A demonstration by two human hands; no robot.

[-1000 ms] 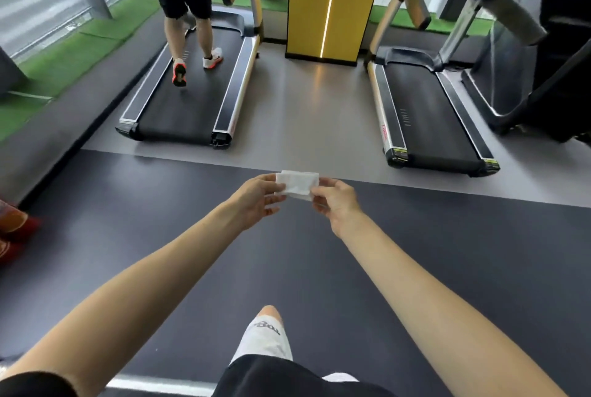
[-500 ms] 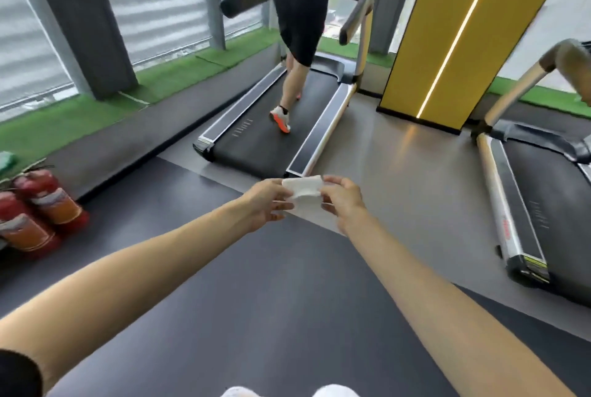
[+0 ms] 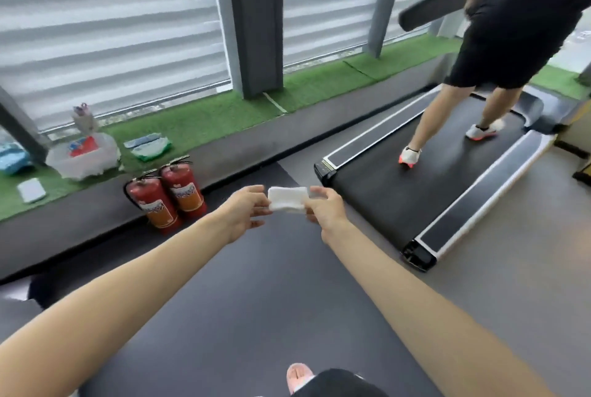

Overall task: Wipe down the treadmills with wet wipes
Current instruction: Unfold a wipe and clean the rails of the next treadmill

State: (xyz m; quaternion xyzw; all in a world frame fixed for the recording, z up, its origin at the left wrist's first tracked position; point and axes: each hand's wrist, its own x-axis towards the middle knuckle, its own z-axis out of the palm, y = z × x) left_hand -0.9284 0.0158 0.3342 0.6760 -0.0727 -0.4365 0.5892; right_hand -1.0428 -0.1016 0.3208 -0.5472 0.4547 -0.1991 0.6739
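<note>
Two wide window panes with grey slatted blinds (image 3: 105, 29), split by one dark pillar (image 3: 256, 19). Below, one dark floor mat (image 3: 243, 300) across the foreground. One strip of green turf (image 3: 198, 121) along the window wall.

One treadmill (image 3: 399, 201) at right: black belt, two silver-edged side rails, rear end nearest the camera. On the belt, one person (image 3: 518, 22) seen from behind, in black shorts and two white shoes with orange soles, one foot ahead of the other.

Two bare forearms reaching forward from the bottom edge over the mat.

Two red fire extinguishers (image 3: 166, 198) upright on the floor, side by side against the turf ledge, left of the hands.

On the turf: one white plastic bag (image 3: 83, 156) with something red inside; two flat packets (image 3: 148, 144) just right of it, overlapping; one blue packet (image 3: 12, 156) at the far left; one small white pad (image 3: 31, 190); one blurred bottle-like thing behind the bag, kind unclear.

Left grip (image 3: 246, 214) pinching the wipe's left edge. Right grip (image 3: 323, 211) curled round its right edge.

One foot in a pink slipper (image 3: 299, 376) at the bottom edge.

One wet wipe (image 3: 286, 203), white, folded small, held in mid-air between both grips, above the mat, near the treadmill's rear end and not touching it.
</note>
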